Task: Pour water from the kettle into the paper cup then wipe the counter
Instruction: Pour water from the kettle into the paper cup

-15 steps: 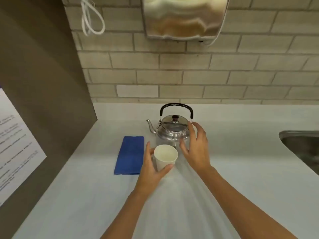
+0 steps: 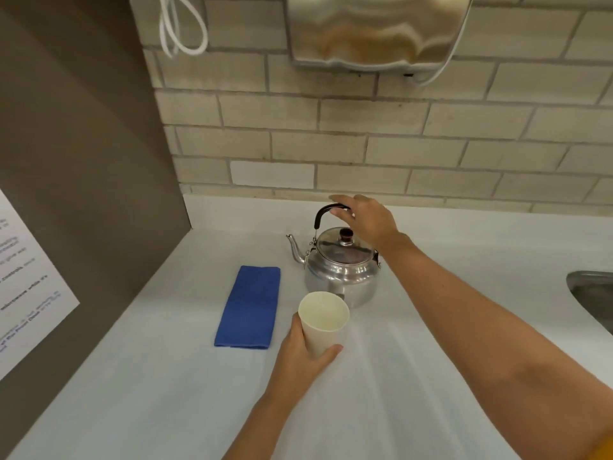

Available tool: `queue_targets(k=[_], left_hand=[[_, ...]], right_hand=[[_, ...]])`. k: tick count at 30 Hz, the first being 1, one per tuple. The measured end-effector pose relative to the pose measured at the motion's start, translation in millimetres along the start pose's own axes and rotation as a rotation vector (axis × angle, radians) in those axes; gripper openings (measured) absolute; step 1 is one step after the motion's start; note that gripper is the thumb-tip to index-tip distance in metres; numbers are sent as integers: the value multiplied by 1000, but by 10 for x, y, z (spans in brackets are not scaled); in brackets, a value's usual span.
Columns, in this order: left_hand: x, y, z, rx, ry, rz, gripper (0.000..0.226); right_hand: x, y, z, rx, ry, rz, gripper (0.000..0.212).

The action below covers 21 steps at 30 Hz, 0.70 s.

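A shiny steel kettle [image 2: 341, 270] with a black arched handle and a spout pointing left stands on the white counter [image 2: 431, 360]. My right hand [image 2: 365, 220] is at the top of the handle, fingers spread over it and not closed around it. In front of the kettle, my left hand [image 2: 298, 353] grips a white paper cup [image 2: 323, 322], which looks empty. A folded blue cloth [image 2: 250, 307] lies flat to the left of the cup and kettle.
A steel sink [image 2: 593, 293] cuts into the counter at the right edge. A brown side panel [image 2: 83, 161] with a printed sheet [image 2: 23, 283] closes off the left. On the brick wall above hang a metal dispenser [image 2: 374, 28] and a white cord [image 2: 179, 28].
My right hand has risen from beside the kettle's body to the top of its handle. The left hand still holds the cup in nearly the same spot.
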<state>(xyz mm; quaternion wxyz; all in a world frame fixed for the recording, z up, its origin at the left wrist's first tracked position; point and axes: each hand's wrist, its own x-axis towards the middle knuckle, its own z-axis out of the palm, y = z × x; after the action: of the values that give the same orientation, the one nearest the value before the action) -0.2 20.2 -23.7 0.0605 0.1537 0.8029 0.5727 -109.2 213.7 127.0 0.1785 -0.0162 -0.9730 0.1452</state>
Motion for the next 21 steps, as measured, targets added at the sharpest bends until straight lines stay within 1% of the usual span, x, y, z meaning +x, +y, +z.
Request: queue_targets(k=[1,4,7,10,12,17,21], left_hand=[[-7,-3,-1,0,2,4,78],[-13,-11,-1,-1,8,-5,74],[-8,-14,-2,1,9,-10,74],[2,-30,-1,10,10,-15,73],[10,-35,-1,13,11,-13,68],[9,-53,-1,0,18,-4,67],[5,-41,-3,-8,28,8,67]], right_hand=[[45,36,-7,26,-13,-3,36],[93,127,-8,102,26,-31,30],[95,163,6,180,64,-73,27],[108,168,35,221,91,-73,27],[104,175,48,235,112,-58,27],[-14,211,-67,249,131,-30,25],[-138,248,-338,196,214,-42,25]])
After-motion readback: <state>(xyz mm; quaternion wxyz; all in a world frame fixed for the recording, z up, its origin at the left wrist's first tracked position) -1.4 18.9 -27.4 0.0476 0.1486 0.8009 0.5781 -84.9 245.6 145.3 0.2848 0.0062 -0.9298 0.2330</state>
